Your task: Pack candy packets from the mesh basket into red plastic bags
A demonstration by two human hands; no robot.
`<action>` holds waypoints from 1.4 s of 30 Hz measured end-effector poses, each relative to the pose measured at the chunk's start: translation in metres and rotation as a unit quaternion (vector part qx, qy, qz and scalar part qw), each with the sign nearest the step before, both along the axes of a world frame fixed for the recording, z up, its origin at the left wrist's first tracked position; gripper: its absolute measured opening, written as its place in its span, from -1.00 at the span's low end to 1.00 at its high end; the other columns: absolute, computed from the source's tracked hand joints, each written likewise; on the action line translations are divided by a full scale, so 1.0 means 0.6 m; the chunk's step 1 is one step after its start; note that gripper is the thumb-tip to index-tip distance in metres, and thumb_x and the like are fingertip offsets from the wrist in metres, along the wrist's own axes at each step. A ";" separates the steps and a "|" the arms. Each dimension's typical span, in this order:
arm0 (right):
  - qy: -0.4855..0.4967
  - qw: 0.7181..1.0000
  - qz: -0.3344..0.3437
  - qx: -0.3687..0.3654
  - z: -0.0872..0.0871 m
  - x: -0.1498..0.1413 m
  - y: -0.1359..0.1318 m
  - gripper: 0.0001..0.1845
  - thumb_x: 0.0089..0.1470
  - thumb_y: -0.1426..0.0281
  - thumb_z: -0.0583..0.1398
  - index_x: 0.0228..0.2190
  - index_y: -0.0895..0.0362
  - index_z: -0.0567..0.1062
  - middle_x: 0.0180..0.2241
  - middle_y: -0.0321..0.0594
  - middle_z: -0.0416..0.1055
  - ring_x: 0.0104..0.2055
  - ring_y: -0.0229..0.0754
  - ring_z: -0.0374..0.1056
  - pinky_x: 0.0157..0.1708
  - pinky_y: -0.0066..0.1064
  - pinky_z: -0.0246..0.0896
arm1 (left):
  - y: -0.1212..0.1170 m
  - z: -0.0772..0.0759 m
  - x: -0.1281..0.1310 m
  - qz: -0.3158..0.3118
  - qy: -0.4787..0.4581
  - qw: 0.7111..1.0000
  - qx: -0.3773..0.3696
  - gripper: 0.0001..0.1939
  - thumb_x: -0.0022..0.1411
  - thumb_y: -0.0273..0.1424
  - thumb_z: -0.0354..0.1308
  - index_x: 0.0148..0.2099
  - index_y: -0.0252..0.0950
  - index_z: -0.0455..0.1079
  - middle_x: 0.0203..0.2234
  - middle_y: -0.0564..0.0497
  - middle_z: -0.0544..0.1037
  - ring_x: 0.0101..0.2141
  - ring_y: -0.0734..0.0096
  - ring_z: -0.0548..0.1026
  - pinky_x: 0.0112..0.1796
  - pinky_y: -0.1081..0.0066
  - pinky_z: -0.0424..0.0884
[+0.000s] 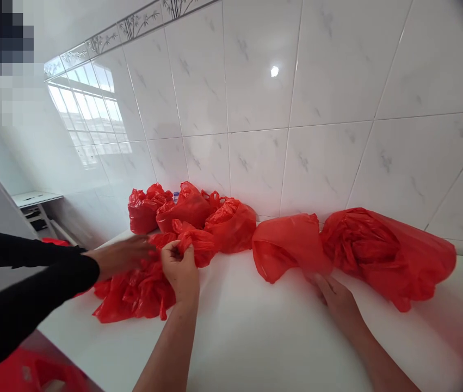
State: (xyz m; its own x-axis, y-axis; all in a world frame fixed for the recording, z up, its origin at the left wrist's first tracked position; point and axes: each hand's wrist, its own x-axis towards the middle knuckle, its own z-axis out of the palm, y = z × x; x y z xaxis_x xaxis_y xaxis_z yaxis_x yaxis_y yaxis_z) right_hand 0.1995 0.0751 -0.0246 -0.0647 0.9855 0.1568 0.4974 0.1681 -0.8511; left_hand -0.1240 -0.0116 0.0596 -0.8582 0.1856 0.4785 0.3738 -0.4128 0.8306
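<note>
My left hand [181, 272] pinches the gathered top of a red plastic bag [201, 247] between thumb and fingers. My right hand [336, 296] grips the lower corner of another red plastic bag [286, 242], which stretches up and to the left above it; its fingertips are slightly blurred. Just left of my left hand lies a crumpled heap of thin red bags [135, 294]. Behind it, filled red bags [231, 223] stand against the wall, their contents hidden. To the right rests a large, loosely folded red bag [390, 256].
Another person's hand [123, 256], in a black sleeve [39, 310], reaches over the crumpled bags from the left. White tiled wall [255, 103] bounds the back of the white table [251, 337]. Something red [23, 370] sits below the table's left edge.
</note>
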 end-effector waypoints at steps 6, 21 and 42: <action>-0.011 1.000 0.001 -0.006 -0.008 -0.001 0.005 -0.44 0.09 -0.04 -0.05 -0.31 0.11 0.52 -0.49 -0.24 0.44 -0.42 -0.11 0.31 -0.36 -0.33 0.17 | -0.001 -0.026 -0.013 0.082 0.050 0.989 -0.115 -0.52 0.05 -0.36 0.21 0.03 -0.27 0.24 0.03 -0.16 0.29 0.07 0.12 0.26 0.10 0.09 0.15; -0.060 0.989 -0.054 0.121 0.003 -0.022 -0.014 -0.56 0.17 0.11 -0.04 -0.51 0.09 0.43 -0.58 -0.31 0.37 -0.51 -0.21 0.25 -0.47 -0.42 0.06 | 0.019 -0.141 0.150 -0.316 0.369 0.828 -0.279 -0.50 0.15 -0.51 0.05 0.14 -0.09 0.24 0.27 -0.06 0.05 0.26 0.06 -0.03 0.13 -0.02 0.12; -0.188 0.957 -0.091 0.202 -0.033 -0.094 0.082 -0.29 0.03 0.14 0.10 0.15 0.19 0.13 0.07 0.08 0.29 0.08 0.12 0.24 -0.07 -0.09 0.22 | 0.082 -0.163 0.164 -0.295 0.472 0.757 -0.343 -0.78 0.13 -0.52 0.02 -0.18 -0.22 0.39 -0.03 -0.06 0.45 0.09 0.10 0.29 0.05 0.04 0.23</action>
